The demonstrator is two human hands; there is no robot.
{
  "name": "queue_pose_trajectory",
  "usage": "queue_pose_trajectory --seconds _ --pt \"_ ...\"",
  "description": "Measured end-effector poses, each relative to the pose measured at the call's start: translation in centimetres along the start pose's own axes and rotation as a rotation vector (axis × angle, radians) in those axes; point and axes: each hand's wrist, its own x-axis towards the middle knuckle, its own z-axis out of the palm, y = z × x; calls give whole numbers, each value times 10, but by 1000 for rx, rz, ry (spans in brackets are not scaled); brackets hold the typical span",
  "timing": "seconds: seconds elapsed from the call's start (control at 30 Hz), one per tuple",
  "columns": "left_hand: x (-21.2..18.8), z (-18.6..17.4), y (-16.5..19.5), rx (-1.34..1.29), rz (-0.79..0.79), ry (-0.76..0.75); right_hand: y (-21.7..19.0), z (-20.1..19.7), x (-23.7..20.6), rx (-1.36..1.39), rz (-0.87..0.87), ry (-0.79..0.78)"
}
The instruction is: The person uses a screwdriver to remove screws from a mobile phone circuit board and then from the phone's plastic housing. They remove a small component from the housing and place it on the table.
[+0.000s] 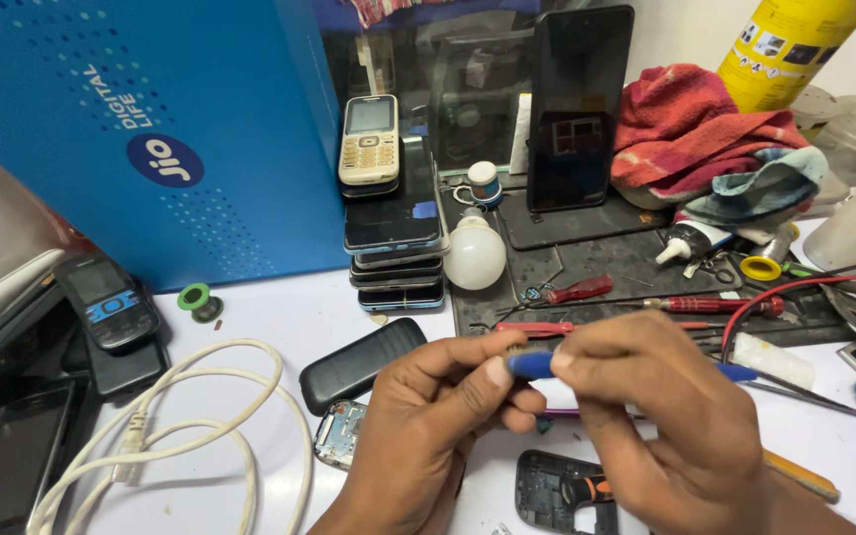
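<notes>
Both hands meet just above the open phone shell (547, 490) on the white desk (279, 317): the left hand (428, 426) and the right hand (646, 426) each close their fingers (492, 374) on one blue-handled tool (532, 365), which runs between the thumbs, its far end showing past the right hand. Its long axis lies nearly level, left to right, with the metal tip toward the left hand. Behind the shell lie three red-handled screwdrivers (579, 289) on a dark mat (636, 260), one white bulb (475, 253), one stack of phones (395, 238), and to its left one coiled white cable (200, 426).
</notes>
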Motion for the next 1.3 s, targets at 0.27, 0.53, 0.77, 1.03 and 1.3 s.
queue_pose_trajectory --seconds 0.27,0.53,0.77,1.03,1.3 --pt "2 -5 10 238 131 81 43 -25 16 -492 184 -35" --pt "13 -9 16 489 171 189 80 -36 16 -637 289 -172" --pt "7 -4 24 850 209 173 60 -40 24 -449 227 -154" --pt "-5 6 29 1111 303 -94 19 -67 -8 -249 43 -607" --pt "-8 10 32 1203 375 -191 20 -60 -56 -245 97 -668"
